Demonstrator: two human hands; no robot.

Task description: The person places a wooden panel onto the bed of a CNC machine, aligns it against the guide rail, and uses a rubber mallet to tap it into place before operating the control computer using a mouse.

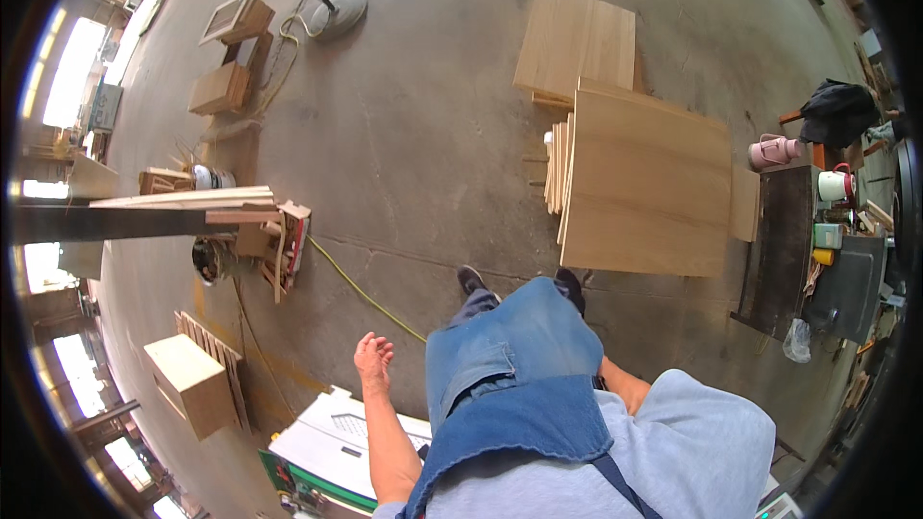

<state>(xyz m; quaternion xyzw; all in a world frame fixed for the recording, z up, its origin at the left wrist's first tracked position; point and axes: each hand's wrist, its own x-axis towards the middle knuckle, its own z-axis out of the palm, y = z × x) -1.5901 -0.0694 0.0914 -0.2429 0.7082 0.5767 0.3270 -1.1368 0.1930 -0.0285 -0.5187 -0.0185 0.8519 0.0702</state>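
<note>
My left hand (374, 358) is raised out to my left side, its fingers loosely bent and a little apart, with nothing seen in them. Below it is a white-topped machine table (332, 423) with a green edge; the hand does not touch it. Only the forearm of my right arm shows, and the blue denim apron (524, 346) I wear hides the right hand. In front of me to the right, large wooden panels (649, 183) lie in a stack, and thinner boards (558, 168) stick out at its left side.
A yellow-green hose (361, 296) runs across the concrete floor near my feet. On the left are a dark beam (115, 223) with wood strips, a wooden box (189, 380) and a standing fan (338, 14). A dark workbench (777, 240) with a pink jug (772, 151) beside it stands on the right.
</note>
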